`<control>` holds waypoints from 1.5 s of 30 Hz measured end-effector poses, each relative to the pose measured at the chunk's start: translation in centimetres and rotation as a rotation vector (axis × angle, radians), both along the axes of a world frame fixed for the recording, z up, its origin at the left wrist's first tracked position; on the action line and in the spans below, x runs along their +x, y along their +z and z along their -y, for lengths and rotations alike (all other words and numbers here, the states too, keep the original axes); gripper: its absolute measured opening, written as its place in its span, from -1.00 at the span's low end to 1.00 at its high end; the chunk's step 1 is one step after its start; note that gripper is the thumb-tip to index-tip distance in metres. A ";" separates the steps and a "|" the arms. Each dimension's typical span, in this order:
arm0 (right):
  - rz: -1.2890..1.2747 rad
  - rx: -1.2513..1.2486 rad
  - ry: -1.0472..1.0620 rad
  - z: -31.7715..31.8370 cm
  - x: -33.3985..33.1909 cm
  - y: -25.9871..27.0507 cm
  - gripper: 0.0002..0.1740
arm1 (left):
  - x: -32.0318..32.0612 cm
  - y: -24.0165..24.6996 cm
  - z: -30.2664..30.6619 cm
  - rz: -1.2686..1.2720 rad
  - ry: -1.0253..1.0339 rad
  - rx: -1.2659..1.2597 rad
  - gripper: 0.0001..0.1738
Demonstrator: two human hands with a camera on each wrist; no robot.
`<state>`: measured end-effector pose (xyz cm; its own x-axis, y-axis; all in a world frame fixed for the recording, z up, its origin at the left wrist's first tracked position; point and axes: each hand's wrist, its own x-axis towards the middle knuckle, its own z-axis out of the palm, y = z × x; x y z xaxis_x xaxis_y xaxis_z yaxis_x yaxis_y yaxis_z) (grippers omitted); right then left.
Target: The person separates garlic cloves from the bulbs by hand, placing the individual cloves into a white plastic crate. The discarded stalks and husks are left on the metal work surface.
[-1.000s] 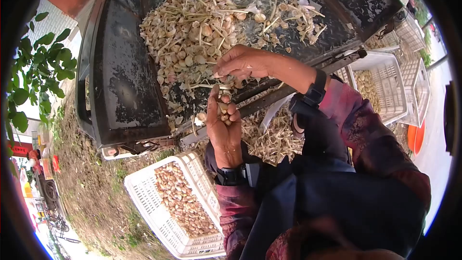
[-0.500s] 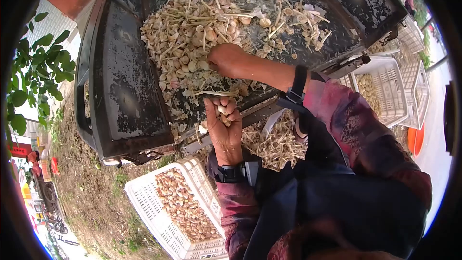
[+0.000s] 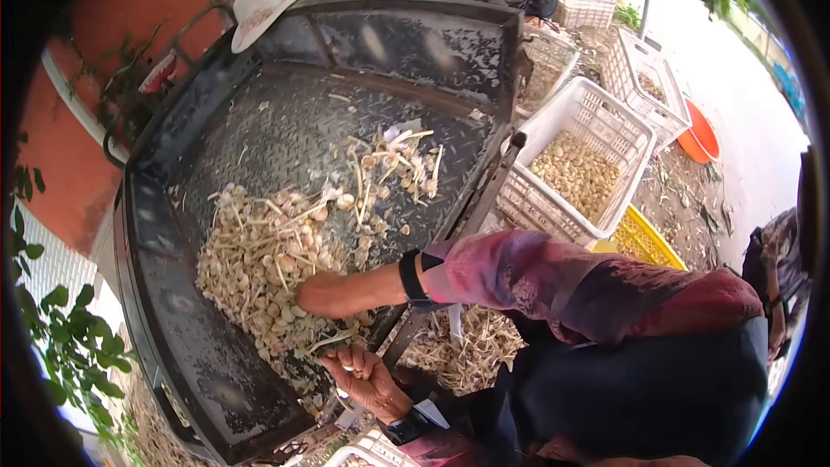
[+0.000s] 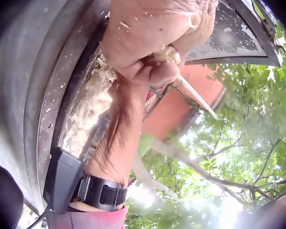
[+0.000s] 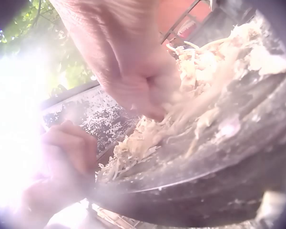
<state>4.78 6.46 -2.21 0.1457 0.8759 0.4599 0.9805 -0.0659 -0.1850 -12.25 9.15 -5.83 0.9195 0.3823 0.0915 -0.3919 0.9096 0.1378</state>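
My left hand point(image 3: 367, 380) is near the front edge of the truck bed, its fingers curled around a few garlic cloves point(image 4: 167, 55). In the left wrist view a pale stem point(image 4: 198, 98) sticks out past the curled fingers. My right hand point(image 3: 328, 296) reaches down into the near side of the garlic heap point(image 3: 259, 264), a mix of bulbs, cloves, dry stems and skins. In the right wrist view its bent fingertips point(image 5: 155, 114) meet the heap, blurred; I cannot tell whether they hold anything.
A smaller scatter of garlic and stems point(image 3: 398, 164) lies on the dark metal truck bed point(image 3: 277, 130). White crates point(image 3: 540, 207) stand to the right, one with peeled-looking cloves, near an orange basin point(image 3: 699, 134). Stem litter point(image 3: 467, 342) covers the ground below. A hat point(image 3: 268, 9) hangs on the bed's far corner.
My head view has swung toward the right. My right hand has moved from above my left hand into the garlic heap. The left hand's fingers have curled in further over the cloves.
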 end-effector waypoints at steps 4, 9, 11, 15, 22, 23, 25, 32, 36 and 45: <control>-0.038 -0.054 -0.068 0.7 0.7 0.6 -0.83 | 0.4 -0.1 0.8 -0.061 0.063 0.177 -0.76; -0.369 0.120 -0.257 4.1 2.1 3.8 -0.82 | 1.1 0.3 1.1 -0.157 0.107 0.377 -0.78; -0.620 0.352 -0.271 6.0 3.3 3.9 -0.81 | 2.0 1.7 2.0 -0.258 0.150 0.433 -0.79; -1.404 0.355 -0.095 9.1 2.6 4.0 -0.80 | 4.7 4.2 4.1 -0.524 0.289 0.713 -0.69; -1.383 0.489 -0.142 10.8 -0.7 4.3 -0.77 | 8.5 5.0 5.9 -0.486 0.344 0.908 -0.65; -1.383 0.486 -0.147 10.9 -0.9 4.4 -0.77 | 8.7 4.7 5.9 -0.487 0.341 0.903 -0.65; -1.200 0.519 -0.215 10.9 -1.2 4.0 -0.75 | 9.0 3.9 5.8 -0.499 0.368 0.851 -0.65; -1.128 0.442 -0.226 8.9 -2.3 2.1 -0.78 | 7.4 4.3 4.6 -0.597 0.442 0.836 -0.65; -1.094 0.489 -0.289 8.8 -2.9 1.8 -0.81 | 7.2 4.1 4.0 -0.616 0.371 0.819 -0.69; -1.736 0.660 -0.313 7.6 -3.0 0.7 -0.82 | 6.6 4.2 5.0 -0.523 0.366 0.847 -0.74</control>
<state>1.75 -1.13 -1.54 0.8554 0.4965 -0.1472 -0.3307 0.3049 -0.8931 -5.66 4.19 -1.59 0.7630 0.6409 0.0838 -0.3310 0.2762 0.9023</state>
